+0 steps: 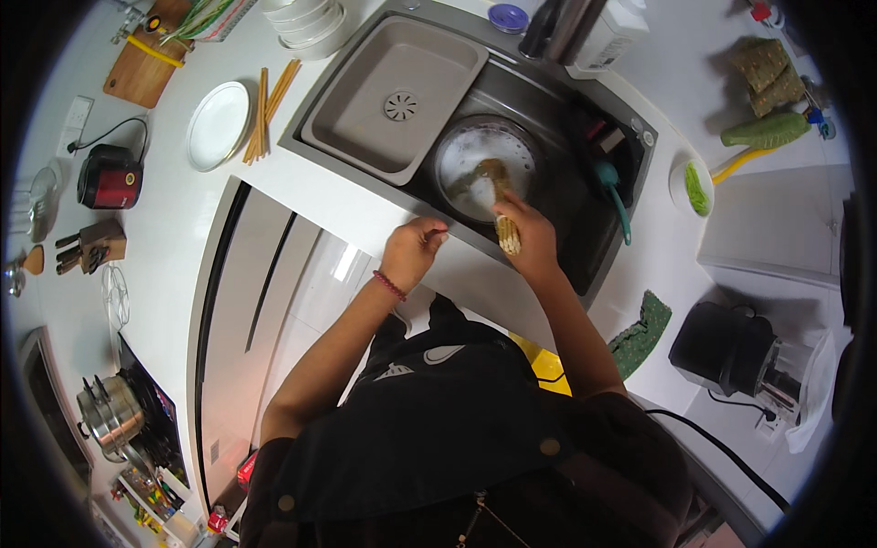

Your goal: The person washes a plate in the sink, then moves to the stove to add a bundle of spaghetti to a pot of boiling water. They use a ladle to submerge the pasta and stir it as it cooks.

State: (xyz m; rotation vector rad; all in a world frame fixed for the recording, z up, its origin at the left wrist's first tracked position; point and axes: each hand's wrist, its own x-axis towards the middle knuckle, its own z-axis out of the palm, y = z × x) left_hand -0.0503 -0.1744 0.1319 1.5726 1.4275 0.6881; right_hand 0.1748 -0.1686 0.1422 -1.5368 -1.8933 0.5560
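My right hand [526, 229] grips a bundled-stick scrubbing brush [508, 236], its brown bristle end down in a round pan [488, 168] of whitish, sudsy water. The pan sits in the dark sink basin [562, 198]. My left hand [414, 250], with a red bead bracelet at the wrist, is held near the sink's front edge, fingers curled together; whether something small is between them is not clear. Left of the pan, a beige drain tray [377, 89] with a slotted drain covers part of the sink. A teal-handled brush or ladle [616, 198] leans at the basin's right side.
Left of the sink are stacked white bowls [308, 31], chopsticks [270, 113] and a white plate [220, 127]. To the right are a small bowl with green pieces [693, 188], a green patterned cloth [644, 335] and a black appliance [726, 349]. A faucet [575, 31] rises behind the basin.
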